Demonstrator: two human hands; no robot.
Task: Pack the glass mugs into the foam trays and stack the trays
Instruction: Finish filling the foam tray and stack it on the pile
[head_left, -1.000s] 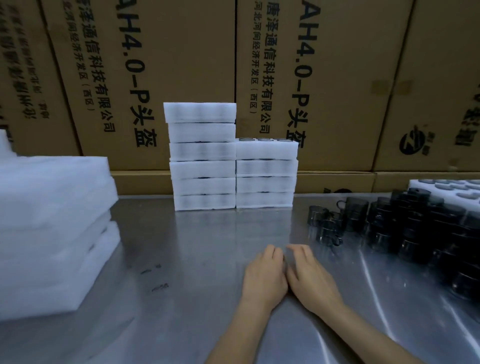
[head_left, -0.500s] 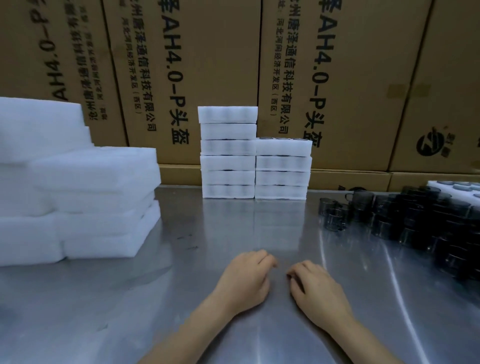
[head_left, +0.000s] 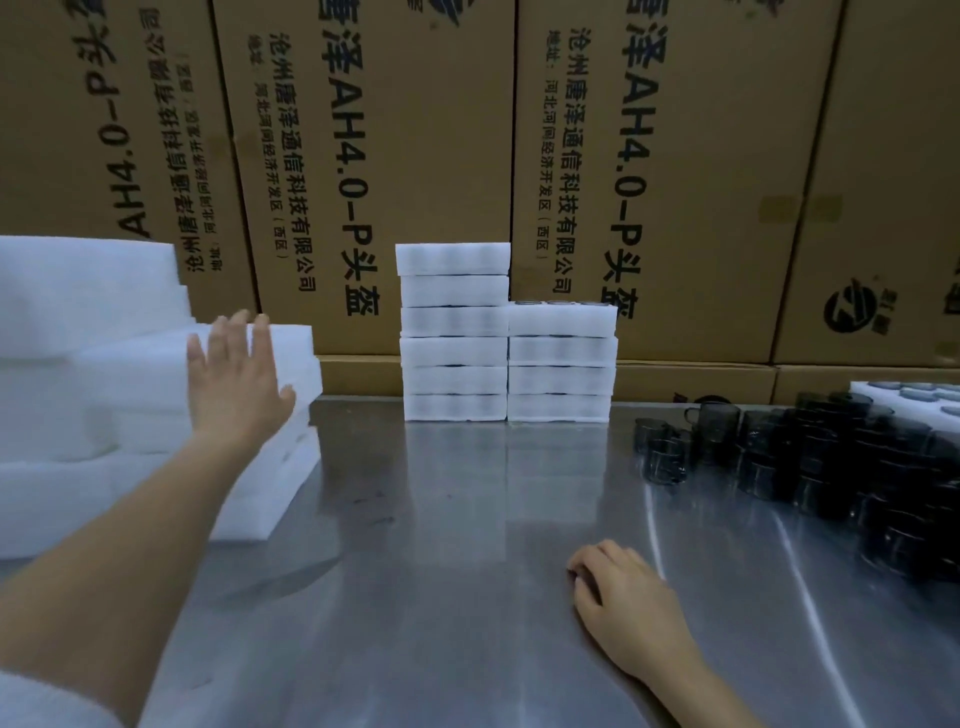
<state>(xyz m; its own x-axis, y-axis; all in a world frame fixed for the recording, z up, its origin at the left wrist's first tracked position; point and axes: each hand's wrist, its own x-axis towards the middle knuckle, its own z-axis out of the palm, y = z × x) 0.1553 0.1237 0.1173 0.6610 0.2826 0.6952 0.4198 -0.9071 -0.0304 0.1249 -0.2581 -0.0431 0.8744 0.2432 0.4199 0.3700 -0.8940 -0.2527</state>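
A pile of empty white foam trays (head_left: 119, 374) stands on the left of the steel table. My left hand (head_left: 236, 379) is raised in front of that pile with fingers spread and straight, holding nothing. My right hand (head_left: 626, 597) rests on the table at the lower right, fingers loosely curled and empty. Several dark glass mugs (head_left: 810, 457) crowd the right side of the table. Two stacks of packed foam trays stand at the back: a taller one (head_left: 452, 332) and a shorter one (head_left: 561, 364) beside it.
Large printed cardboard boxes (head_left: 395, 156) wall off the back of the steel table (head_left: 441, 545). Another foam tray with mugs in it (head_left: 904, 395) lies at the far right behind the loose mugs.
My left hand has lifted off the table and gone left and forward up to the foam tray pile. My right hand stays on the table. The view has swung left.
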